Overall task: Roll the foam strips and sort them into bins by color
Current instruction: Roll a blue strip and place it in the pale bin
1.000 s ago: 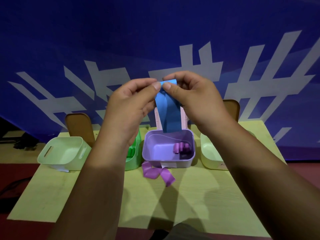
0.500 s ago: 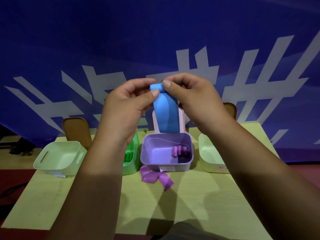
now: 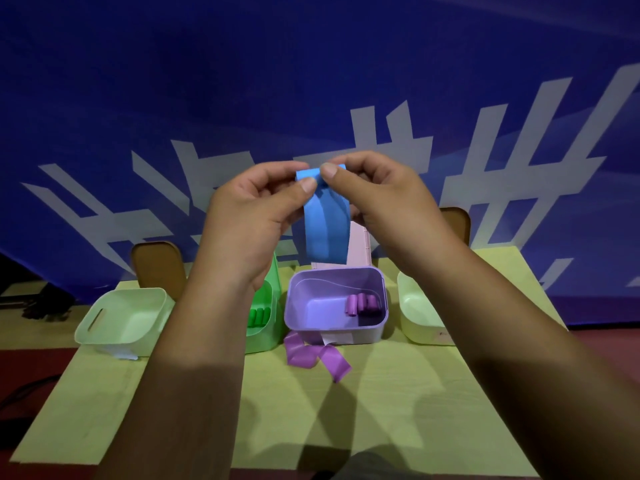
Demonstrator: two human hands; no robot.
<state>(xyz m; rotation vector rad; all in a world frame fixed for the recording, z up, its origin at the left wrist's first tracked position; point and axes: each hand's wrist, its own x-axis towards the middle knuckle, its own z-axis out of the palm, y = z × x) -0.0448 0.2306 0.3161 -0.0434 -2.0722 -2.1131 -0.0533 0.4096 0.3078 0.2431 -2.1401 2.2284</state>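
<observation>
Above the yellow-green table [image 3: 381, 410], at the middle of the head view, the left hand [image 3: 249, 216] and the right hand [image 3: 384, 199] are holding a blue foam strip [image 3: 325, 230] up in the air. Each hand is pinching the strip's top edge between thumb and curled fingers, with the two thumbs almost touching, while the rest of the strip is hanging straight down toward the purple bin [image 3: 367, 336]. Inside that bin, purple rolls [image 3: 362, 304] are lying against its right wall. Just to its left, a green bin [image 3: 268, 327] is showing green rolls [image 3: 258, 317] behind the left forearm. A pale bin [image 3: 117, 327] is sitting at the far left and another pale bin [image 3: 419, 323] at the right. A loose purple strip [image 3: 311, 353] is lying curled on the table, touching the purple bin's front.
</observation>
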